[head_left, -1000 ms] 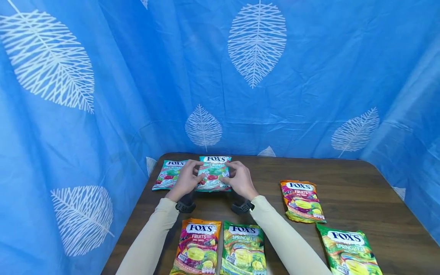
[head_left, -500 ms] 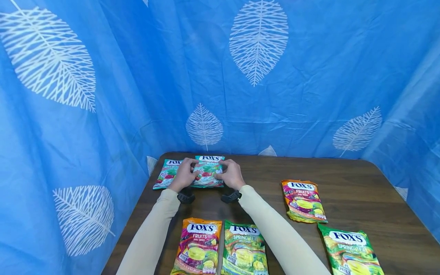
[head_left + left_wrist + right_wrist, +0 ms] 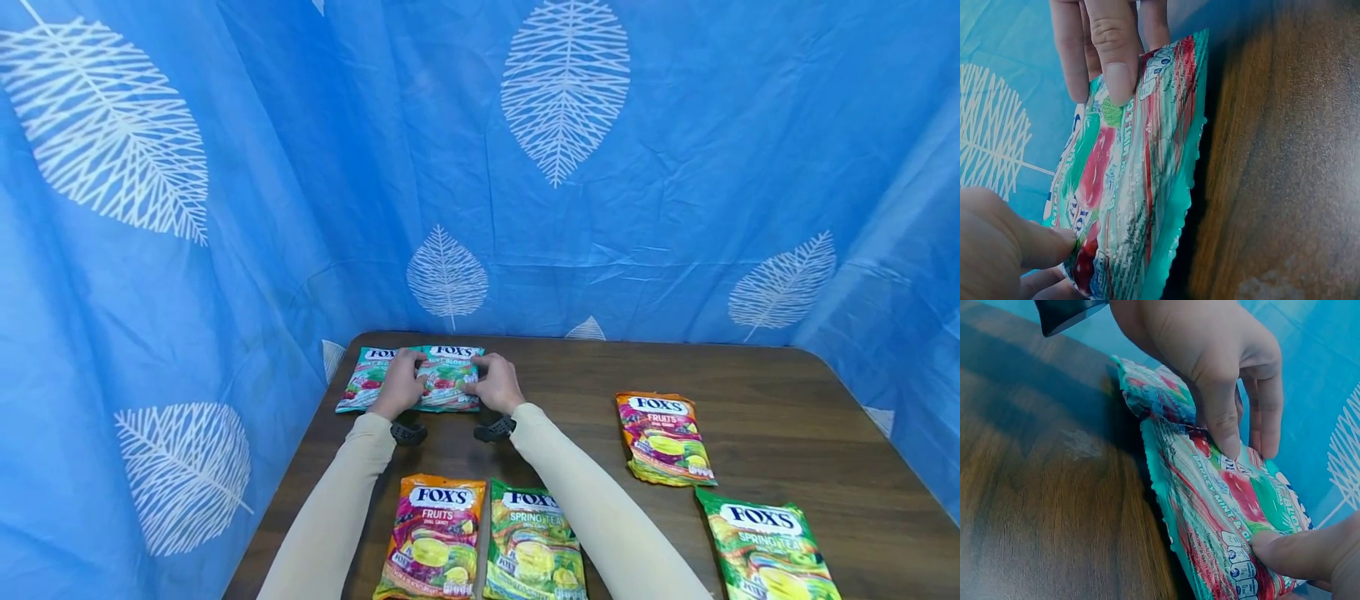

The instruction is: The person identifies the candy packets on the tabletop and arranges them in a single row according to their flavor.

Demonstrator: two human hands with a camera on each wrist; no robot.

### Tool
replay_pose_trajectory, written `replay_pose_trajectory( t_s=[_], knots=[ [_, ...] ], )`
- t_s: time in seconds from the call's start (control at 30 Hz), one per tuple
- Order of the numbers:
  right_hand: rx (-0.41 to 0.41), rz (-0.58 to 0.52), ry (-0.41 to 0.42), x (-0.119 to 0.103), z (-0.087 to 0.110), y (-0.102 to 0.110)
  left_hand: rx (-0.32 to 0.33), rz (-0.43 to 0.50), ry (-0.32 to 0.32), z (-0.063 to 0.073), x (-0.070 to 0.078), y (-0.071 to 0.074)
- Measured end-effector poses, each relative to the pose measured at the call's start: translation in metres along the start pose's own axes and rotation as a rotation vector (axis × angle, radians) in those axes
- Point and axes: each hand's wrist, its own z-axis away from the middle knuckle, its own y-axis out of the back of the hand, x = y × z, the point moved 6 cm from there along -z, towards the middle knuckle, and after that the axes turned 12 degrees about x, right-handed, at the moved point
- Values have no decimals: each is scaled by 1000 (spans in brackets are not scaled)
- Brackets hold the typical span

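Observation:
A teal Mint Blossom candy bag (image 3: pixel 448 383) lies at the back left of the table, between both hands. My left hand (image 3: pixel 401 385) grips its left side, with the thumb (image 3: pixel 1041 244) on the front face in the left wrist view. On the opposite side my right hand (image 3: pixel 497 385) holds the bag's right edge, its thumb (image 3: pixel 1297 553) pressed on the printed front. Right beside it on the left is a second teal candy bag (image 3: pixel 363 390), partly hidden behind my left hand. In the right wrist view the two bags meet edge to edge.
Nearer the front are an orange Fruits candy bag (image 3: pixel 431 542) and a green Spring Tea bag (image 3: pixel 531 550), side by side. Another Fruits bag (image 3: pixel 666 442) and a Spring Tea bag (image 3: pixel 768 546) lie to the right. A blue leaf-print curtain (image 3: pixel 637 250) surrounds the wooden table (image 3: pixel 570 400).
Both hands have moved the teal candy bag left, closing the gap to the second teal bag. The right arm has swung left with it. The other bags have stayed in place.

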Motion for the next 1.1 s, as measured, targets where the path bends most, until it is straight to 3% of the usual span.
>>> replay_pose_trajectory(
  t_s=[0.83,1.1],
  knots=[
    [-40,72,51,6,-5,-13,-11,-97,27,2,-1,-7],
    [-60,116,70,5,-4,-14,-38,-296,-17,3,2,-16]
  ],
)
